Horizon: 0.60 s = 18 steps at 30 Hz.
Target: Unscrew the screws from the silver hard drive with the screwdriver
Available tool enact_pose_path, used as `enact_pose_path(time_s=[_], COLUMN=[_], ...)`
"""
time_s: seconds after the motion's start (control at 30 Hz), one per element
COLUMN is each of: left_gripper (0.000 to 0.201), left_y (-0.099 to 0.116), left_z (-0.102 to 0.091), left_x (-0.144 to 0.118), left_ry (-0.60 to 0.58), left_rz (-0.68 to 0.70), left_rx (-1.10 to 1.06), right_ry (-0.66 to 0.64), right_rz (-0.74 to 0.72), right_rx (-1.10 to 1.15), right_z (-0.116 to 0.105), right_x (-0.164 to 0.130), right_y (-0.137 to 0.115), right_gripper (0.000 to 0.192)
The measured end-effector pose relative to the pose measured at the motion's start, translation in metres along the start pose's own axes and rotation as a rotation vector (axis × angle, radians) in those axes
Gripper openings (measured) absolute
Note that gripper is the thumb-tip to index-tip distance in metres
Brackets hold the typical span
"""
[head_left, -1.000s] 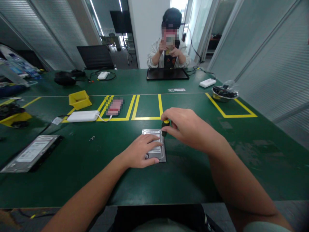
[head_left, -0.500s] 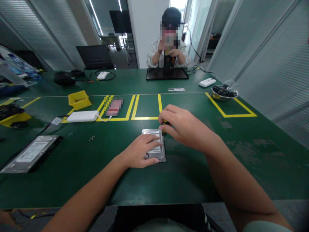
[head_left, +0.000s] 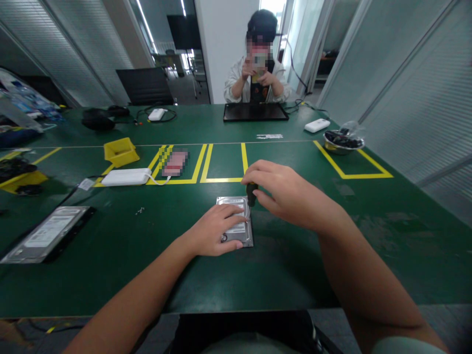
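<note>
The right hand has rolled the black-handled screwdriver round in its pinching fingers, hiding the yellow, so the screw is turning, while the left hand stays pressed flat on the silver metal hard drive.

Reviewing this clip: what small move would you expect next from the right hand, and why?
Probably another short twist of the screwdriver. The right hand pinches its dark handle upright over the far right corner of the hard drive, while the left hand lies flat on the drive, bracing it on the green table.
</note>
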<state>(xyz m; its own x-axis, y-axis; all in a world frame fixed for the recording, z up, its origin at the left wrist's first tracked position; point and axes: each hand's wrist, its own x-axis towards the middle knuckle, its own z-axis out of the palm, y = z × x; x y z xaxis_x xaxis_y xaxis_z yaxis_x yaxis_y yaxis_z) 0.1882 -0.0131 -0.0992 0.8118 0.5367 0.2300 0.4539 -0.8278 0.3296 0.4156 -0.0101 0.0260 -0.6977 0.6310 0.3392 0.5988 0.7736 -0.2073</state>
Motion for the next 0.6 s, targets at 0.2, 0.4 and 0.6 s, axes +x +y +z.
enact_pose_path(time_s=[0.2,0.4,0.6], left_gripper=[0.058,0.059,0.058], left_y=[0.0007,0.0003,0.0006], left_z=[-0.001,-0.0011,-0.0018], left_x=[0.0003,0.0003,0.0005], left_ry=[-0.006,0.002,0.001], left_rz=[-0.004,-0.001,0.0], left_rx=[0.004,0.001,-0.002], right_ry=[0.029,-0.003,0.006], right_rz=[-0.018,0.035,0.02], right_rx=[0.038,0.017,-0.022], right_z=[0.0004,-0.0003,-0.0022], right_x=[-0.001,0.001,-0.0001], right_y=[-0.0001,-0.0019,-0.0027], right_gripper=[0.024,0.016,0.024])
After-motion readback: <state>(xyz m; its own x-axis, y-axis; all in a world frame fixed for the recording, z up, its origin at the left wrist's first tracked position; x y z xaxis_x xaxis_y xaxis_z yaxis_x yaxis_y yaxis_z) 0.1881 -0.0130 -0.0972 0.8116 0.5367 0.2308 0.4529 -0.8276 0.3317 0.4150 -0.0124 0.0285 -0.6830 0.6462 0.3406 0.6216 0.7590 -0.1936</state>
